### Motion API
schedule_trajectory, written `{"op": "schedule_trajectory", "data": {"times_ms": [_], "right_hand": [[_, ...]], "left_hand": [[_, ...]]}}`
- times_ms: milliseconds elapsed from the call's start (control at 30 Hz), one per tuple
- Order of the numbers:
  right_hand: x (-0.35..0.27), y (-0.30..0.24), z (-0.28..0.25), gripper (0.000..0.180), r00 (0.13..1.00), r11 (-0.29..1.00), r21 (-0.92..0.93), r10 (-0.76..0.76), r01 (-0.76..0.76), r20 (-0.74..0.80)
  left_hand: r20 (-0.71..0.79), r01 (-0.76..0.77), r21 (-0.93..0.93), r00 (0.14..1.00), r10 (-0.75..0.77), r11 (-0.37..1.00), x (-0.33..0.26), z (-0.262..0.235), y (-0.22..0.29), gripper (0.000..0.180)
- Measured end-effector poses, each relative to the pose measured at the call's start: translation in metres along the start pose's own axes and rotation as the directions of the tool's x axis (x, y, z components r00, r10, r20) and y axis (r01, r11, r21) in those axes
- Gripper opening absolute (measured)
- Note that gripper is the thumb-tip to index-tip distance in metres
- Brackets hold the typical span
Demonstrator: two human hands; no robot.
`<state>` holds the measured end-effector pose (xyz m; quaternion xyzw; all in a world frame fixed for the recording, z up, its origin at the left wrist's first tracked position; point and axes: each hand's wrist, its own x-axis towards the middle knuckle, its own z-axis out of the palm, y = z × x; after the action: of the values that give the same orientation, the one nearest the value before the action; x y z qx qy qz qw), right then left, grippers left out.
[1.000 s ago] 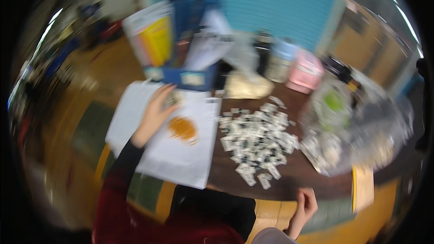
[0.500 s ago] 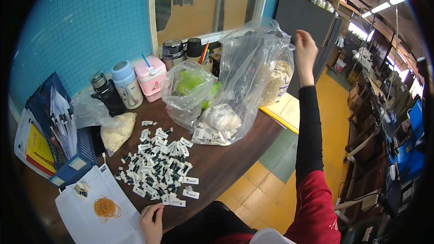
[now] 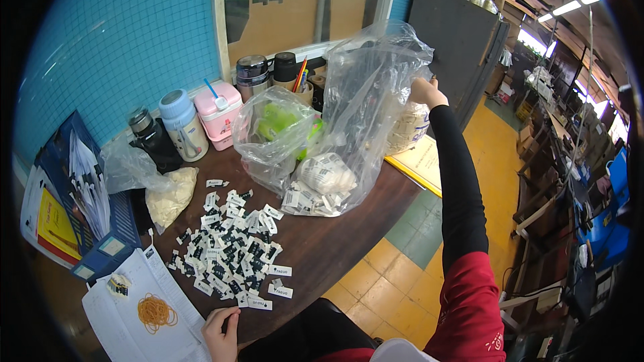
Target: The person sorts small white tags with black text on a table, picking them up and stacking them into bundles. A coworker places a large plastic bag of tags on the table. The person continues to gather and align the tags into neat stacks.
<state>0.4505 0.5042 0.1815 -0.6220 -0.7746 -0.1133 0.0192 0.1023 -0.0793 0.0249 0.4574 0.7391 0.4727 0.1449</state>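
My right hand (image 3: pixel 427 92) is over the top of a clear plastic bag with tan contents (image 3: pixel 406 127), at the far right of the brown table (image 3: pixel 355 241). Its fingers bend down at the bag, and plastic hides their tips. My left hand (image 3: pixel 221 333) rests at the near table edge, loosely curled, thumb apart from the forefinger, with nothing visible between them. The forefinger lies by a white label (image 3: pixel 256 304) at the near edge of a heap of small black and white labels (image 3: pixel 228 251). A large clear bag (image 3: pixel 365 100) with bundled white labels (image 3: pixel 327 174) stands beyond.
A bag with green things (image 3: pixel 275 121), a pink container (image 3: pixel 220 112), a blue-topped flask (image 3: pixel 182 124) and a dark bottle (image 3: pixel 154 139) line the back. Rubber bands (image 3: pixel 157 313) lie on papers (image 3: pixel 111 322), near a blue file holder (image 3: pixel 111 251). A yellow-edged booklet (image 3: pixel 422 164) lies under the tan-filled bag.
My right hand has come down and left, from beside the bags onto the top of the tan-filled bag. My left hand stays in place by the labels.
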Motion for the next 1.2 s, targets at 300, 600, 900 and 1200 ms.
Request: {"op": "schedule_trajectory", "data": {"times_ms": [300, 600, 900, 1200], "right_hand": [[-0.007, -0.012, 0.019, 0.023, 0.972, 0.957, 0.284, 0.123, -0.062, -0.202], [-0.005, -0.012, 0.021, 0.014, 0.875, 0.952, 0.304, 0.173, -0.031, -0.453], [-0.041, -0.003, -0.016, 0.013, 0.618, 0.865, 0.479, 0.298, 0.147, -0.728], [-0.256, -0.130, -0.051, 0.016, 0.786, -0.223, 0.759, 0.286, 0.611, -0.548]], "left_hand": [[-0.008, -0.024, 0.027, 1.000, 0.024, 0.999, 0.000, 0.001, 0.002, 0.007], [0.005, -0.024, 0.019, 1.000, 0.024, 1.000, 0.001, -0.001, 0.002, 0.008], [0.010, -0.019, -0.004, 1.000, 0.019, 1.000, -0.002, -0.001, -0.006, 0.009], [-0.177, -0.015, -0.491, 0.981, -0.083, 0.871, -0.001, 0.007, 0.032, 0.015]]}}
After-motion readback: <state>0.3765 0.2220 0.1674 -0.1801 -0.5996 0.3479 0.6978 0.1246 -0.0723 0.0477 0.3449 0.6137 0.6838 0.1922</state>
